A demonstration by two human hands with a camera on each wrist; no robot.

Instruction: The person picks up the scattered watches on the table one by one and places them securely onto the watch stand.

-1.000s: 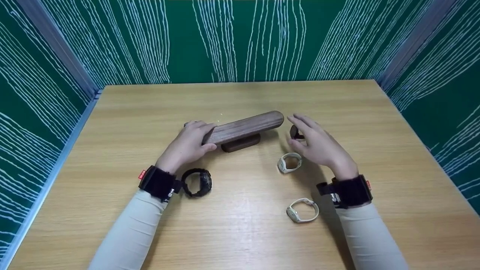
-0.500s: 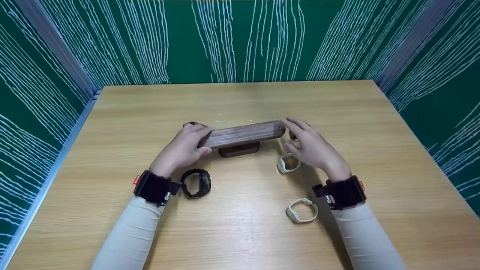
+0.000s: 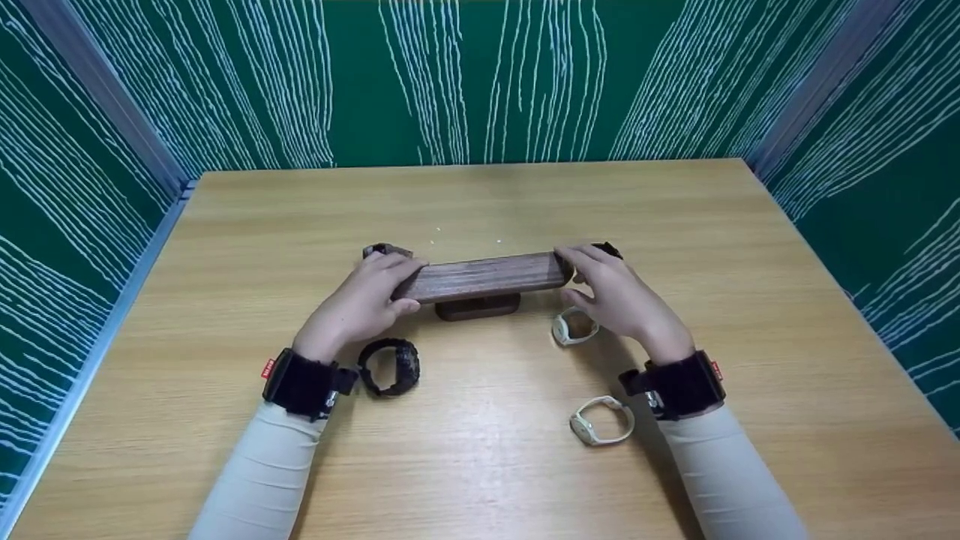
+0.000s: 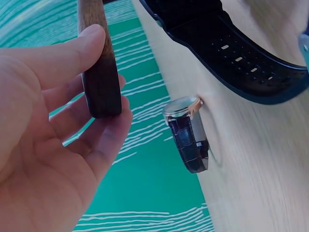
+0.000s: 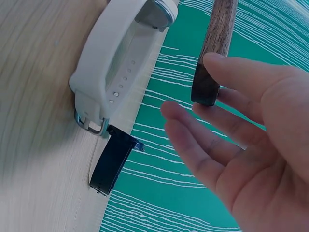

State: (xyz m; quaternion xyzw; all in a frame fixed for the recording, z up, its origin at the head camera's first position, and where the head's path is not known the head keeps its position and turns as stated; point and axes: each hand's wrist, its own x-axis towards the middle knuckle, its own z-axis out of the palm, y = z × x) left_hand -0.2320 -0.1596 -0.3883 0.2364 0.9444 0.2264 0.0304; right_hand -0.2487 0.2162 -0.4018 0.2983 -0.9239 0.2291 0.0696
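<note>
A dark wooden T-bar stand (image 3: 487,276), with a long rounded bar over a small base (image 3: 478,307), lies across the middle of the table. My left hand (image 3: 361,300) holds the bar's left end; in the left wrist view the thumb presses one face and fingers curl behind the dark tip (image 4: 102,96). At the opposite end my right hand (image 3: 619,296) pinches the bar between thumb and fingers, with the lower fingers loosely extended in the right wrist view. Beyond the left hand is a dark-strapped wristwatch (image 4: 186,135), partly hidden in the head view. Another dark watch (image 5: 113,162) lies behind the right hand.
A chunky black watch (image 3: 390,367) stands on its side near the left wrist. Two white watches, one close to the right hand (image 3: 574,328) and one nearer the front (image 3: 602,421), lie on the wooden table (image 3: 465,465). Green patterned panels (image 3: 375,82) enclose the table.
The bar's right end has come down and toward me, leaving the bar nearly level across. My right hand has moved left from beside the bar and now grips its end.
</note>
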